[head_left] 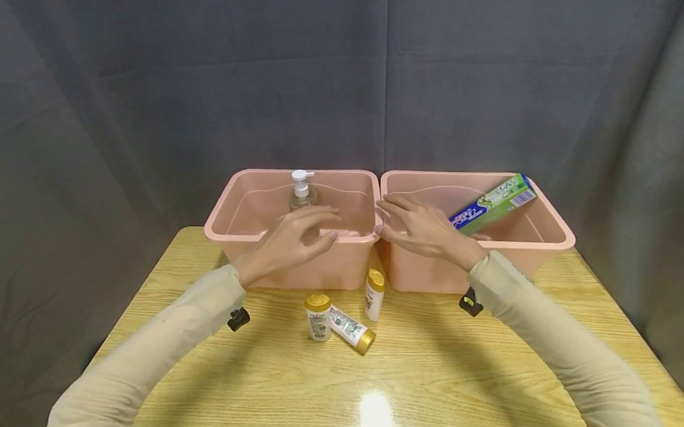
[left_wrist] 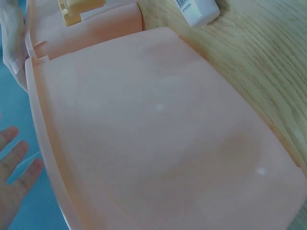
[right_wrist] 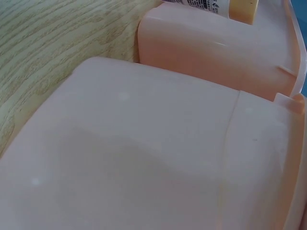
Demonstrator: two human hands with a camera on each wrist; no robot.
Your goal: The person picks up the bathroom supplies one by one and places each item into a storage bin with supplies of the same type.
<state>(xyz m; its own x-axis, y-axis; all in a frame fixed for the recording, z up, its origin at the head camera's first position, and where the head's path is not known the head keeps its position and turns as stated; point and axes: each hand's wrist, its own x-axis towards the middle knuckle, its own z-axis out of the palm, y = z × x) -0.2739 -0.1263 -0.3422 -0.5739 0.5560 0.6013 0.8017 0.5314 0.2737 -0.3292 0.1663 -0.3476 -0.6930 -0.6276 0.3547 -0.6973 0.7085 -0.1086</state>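
My left hand (head_left: 294, 237) is over the front rim of the left pink bin (head_left: 293, 262), its fingers loosely extended and thumb apart, nothing between them. Inside that bin stands a clear pump bottle (head_left: 303, 197) with a white pump head. My right hand (head_left: 422, 227) reaches over the front left corner of the right pink bin (head_left: 432, 270), fingers spread, fingertips right at the adjoining rims. A long green and blue box (head_left: 493, 205) leans diagonally inside the right bin. In the left wrist view, the left fingers (left_wrist: 21, 167) show beyond the bin's rim, holding nothing.
On the wooden table (head_left: 455, 387) before the bins stand two white bottles with gold caps, one nearer me (head_left: 318, 318) and one (head_left: 374, 296) close to the bins. A white tube (head_left: 349, 327) with a gold cap lies between them. A grey curtain (head_left: 239, 73) hangs behind.
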